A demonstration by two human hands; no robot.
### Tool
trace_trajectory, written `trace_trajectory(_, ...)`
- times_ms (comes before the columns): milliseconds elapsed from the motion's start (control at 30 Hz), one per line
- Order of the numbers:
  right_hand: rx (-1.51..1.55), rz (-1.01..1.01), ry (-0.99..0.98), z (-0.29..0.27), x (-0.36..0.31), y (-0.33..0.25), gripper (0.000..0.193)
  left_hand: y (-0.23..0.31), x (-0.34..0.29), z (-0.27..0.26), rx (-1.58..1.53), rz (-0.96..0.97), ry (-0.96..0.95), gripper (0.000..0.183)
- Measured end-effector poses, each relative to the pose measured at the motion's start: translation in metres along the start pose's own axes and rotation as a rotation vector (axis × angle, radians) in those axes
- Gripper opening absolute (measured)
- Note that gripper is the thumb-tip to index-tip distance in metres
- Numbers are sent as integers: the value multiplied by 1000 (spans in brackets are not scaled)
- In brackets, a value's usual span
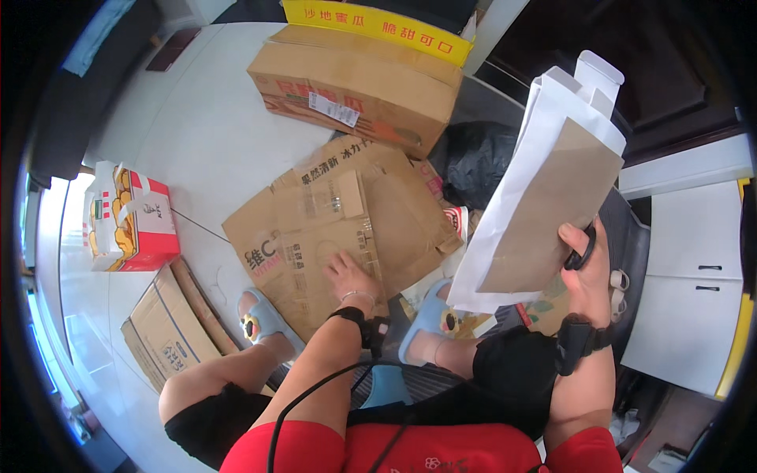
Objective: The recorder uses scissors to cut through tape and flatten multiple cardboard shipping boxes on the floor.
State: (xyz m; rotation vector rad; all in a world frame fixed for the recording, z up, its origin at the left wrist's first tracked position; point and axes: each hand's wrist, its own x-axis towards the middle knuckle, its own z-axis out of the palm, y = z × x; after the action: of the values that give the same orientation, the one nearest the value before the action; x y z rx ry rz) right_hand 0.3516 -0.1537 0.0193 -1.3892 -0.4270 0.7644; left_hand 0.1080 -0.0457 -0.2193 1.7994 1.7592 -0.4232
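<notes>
Left hand (351, 277) rests on the flattened brown carton (315, 229), which lies on the floor (205, 118) ahead of the person; its fingers are spread, gripping nothing visible. Right hand (585, 264) is clamped on the lower right edge of the folded white-and-brown paperboard (544, 205), held raised. A black loop (582, 246) sits at these fingers; kind unclear.

Risks (judged): one-sided grip on a tall piece, so the paperboard could pivot, unfold or slip. Pressure at one spot could let loose carton flaps spring up. Carton edge near the blue slipper (270, 311) could snag underfoot.

Writing: carton bears large dark characters and pink lettering. Standing box (347, 87): red characters on its yellow flap (378, 30); white label (333, 109) too small to read. Red-and-white food carton (146, 221): brand mark, printed food.
</notes>
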Motion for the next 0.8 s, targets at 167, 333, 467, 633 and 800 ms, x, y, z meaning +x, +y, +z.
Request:
trace_trajectory(167, 58, -65, -78, 13, -15, -10, 59, 4, -9, -5, -45, 13, 17, 95)
trace_trajectory(333, -106, -110, -35, 20, -16, -7, 60, 10, 0, 3, 50, -107, -32, 89)
trace_trajectory(467, -7, -5, -21, 17, -8, -4, 61, 13, 8, 13, 45, -153, -48, 88)
trace_trajectory(633, -47, -6, -49, 16, -2, 0, 60, 17, 10, 8, 17, -161, -61, 80)
trace_trajectory(800, -55, -9, -71, 17, -4, -1, 58, 12, 10, 9, 182, -35, -61, 79)
